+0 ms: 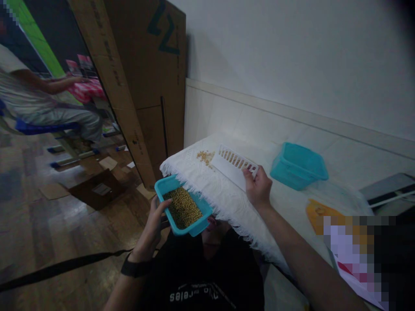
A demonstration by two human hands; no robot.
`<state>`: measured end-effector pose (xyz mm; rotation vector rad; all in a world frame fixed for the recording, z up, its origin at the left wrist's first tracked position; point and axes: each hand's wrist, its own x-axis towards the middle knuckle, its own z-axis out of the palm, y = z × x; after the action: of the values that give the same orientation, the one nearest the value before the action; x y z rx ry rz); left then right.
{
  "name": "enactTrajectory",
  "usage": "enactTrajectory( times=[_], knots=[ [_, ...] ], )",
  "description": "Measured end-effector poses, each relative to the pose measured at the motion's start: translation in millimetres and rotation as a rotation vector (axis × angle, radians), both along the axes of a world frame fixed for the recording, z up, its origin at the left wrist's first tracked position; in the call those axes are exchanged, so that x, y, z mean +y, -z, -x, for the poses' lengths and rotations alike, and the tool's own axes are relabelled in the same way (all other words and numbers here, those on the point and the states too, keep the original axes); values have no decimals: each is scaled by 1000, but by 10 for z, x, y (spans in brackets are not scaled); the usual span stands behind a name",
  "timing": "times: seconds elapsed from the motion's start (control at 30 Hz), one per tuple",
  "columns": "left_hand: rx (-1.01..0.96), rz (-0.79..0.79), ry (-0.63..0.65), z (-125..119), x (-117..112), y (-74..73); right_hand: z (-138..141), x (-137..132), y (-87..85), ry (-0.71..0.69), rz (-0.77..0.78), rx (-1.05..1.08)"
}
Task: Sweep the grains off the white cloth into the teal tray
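My left hand grips the left rim of a turquoise plastic basin, thumb over the edge. It is held at the front edge of the table, tilted a little, with many small yellowish beans inside that look like soybeans. My right hand pinches the right end of a white slotted plastic piece, which lies on or just above the white fringed tablecloth. A scatter of loose beans sits on the cloth by its left end.
A second turquoise basin stands on the table to the right, with an orange-yellow item nearer me. A tall cardboard box rises at the table's left. Beyond it a person sits; an opened carton lies on the floor.
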<state>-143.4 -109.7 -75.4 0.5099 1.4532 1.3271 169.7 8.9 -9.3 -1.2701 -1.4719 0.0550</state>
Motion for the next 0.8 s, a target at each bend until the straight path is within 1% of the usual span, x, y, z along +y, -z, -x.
enactTrajectory(
  times=[0.27, 0.5, 0.8],
  knots=[
    [-35, -14, 36, -87, -82, -18, 54, 1, 64, -37, 28, -50],
    [-42, -21, 7, -107, -55, 28, 69, 46, 83, -88, 33, -47],
    [-49, 9, -15, -127, -56, 2, 140, 3, 71, -181, 90, -32]
  ],
)
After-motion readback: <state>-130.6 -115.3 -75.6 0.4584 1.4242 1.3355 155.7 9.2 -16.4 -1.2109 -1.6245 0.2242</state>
